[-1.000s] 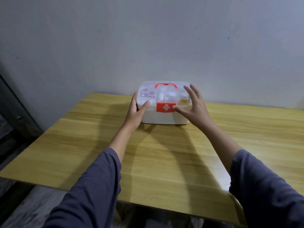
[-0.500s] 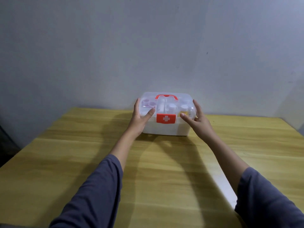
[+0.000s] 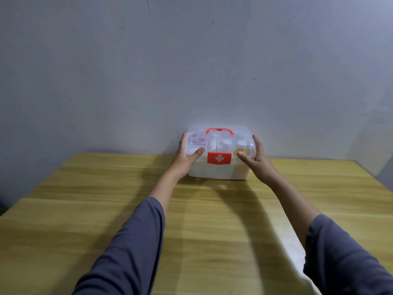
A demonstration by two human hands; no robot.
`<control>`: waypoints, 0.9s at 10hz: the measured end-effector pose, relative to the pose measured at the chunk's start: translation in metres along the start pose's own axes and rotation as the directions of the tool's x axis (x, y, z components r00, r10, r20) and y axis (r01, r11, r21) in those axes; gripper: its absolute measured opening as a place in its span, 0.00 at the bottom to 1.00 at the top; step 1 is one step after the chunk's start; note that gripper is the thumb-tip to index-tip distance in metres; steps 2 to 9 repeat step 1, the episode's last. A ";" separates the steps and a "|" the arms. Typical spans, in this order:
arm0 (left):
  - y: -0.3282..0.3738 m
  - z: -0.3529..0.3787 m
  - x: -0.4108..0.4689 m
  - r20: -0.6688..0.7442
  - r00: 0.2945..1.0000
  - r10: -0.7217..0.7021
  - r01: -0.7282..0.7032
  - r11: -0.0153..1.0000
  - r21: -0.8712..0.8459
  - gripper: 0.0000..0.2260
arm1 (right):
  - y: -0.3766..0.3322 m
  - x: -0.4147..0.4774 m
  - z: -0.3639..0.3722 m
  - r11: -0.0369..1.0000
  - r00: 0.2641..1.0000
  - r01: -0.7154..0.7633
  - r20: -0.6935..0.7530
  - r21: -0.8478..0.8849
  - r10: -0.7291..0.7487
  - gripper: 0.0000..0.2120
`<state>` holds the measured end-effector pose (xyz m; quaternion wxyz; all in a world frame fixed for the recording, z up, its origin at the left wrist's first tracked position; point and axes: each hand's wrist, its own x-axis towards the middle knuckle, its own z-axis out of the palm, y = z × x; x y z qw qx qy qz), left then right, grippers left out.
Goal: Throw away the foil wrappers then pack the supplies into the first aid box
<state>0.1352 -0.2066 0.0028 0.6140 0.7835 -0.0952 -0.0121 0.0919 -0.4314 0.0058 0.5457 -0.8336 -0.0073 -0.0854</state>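
Note:
The first aid box (image 3: 219, 171) is white with a clear lid, a red handle and a red latch bearing a white cross. It stands at the far edge of the wooden table (image 3: 204, 220), against the wall, with its lid down. Small bottles and other supplies show through the lid. My left hand (image 3: 187, 155) grips the box's left end, thumb on the front. My right hand (image 3: 255, 158) grips the right end in the same way. No foil wrappers are in view.
A grey wall rises directly behind the box. The table's left edge runs diagonally at the left, its right edge at the far right. My dark blue sleeves fill the lower part of the view.
My right hand slid from the lid's top to the box's right end. The box sits further back, close to the wall, and the view has tilted upward.

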 end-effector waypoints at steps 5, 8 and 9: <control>0.005 0.005 -0.008 -0.035 0.998 -0.060 0.061 0.997 0.045 0.42 | 0.000 -0.012 0.002 0.998 0.999 -0.024 -0.041 -0.056 0.021 0.38; 0.005 0.005 -0.008 -0.035 0.998 -0.060 0.061 0.997 0.045 0.42 | 0.000 -0.012 0.002 0.998 0.999 -0.024 -0.041 -0.056 0.021 0.38; 0.005 0.005 -0.008 -0.035 0.998 -0.060 0.061 0.997 0.045 0.42 | 0.000 -0.012 0.002 0.998 0.999 -0.024 -0.041 -0.056 0.021 0.38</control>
